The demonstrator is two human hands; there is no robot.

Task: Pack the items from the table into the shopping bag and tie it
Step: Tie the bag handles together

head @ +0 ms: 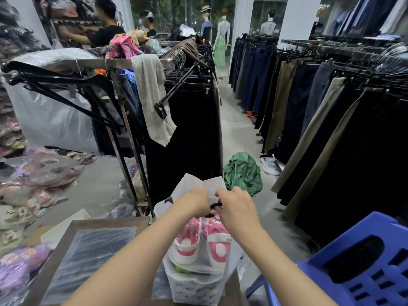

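- Shopping bag (194,286), white and translucent, stands on the near right end of the wooden table (66,237), its long axis running up and away from us toward our hands.
- Its white top flaps (205,184) rise just beyond our knuckles, so the mouth lies directly between both grips, neither hand nearer.
- Our left hand (195,200) is clenched on the bag's gathered neck; our right hand (236,207) pinches a black band (215,205) at the same spot.
- Pink shoes (203,238) show through the plastic below our wrists, so we judge packing done and tying underway.
- Table surface beside the bag bears a plastic-wrapped dark sheet (92,257).
- Around us: a blue plastic stool (353,261) near right, trouser racks (331,96) along the right, a green garment (242,171) on the far floor.
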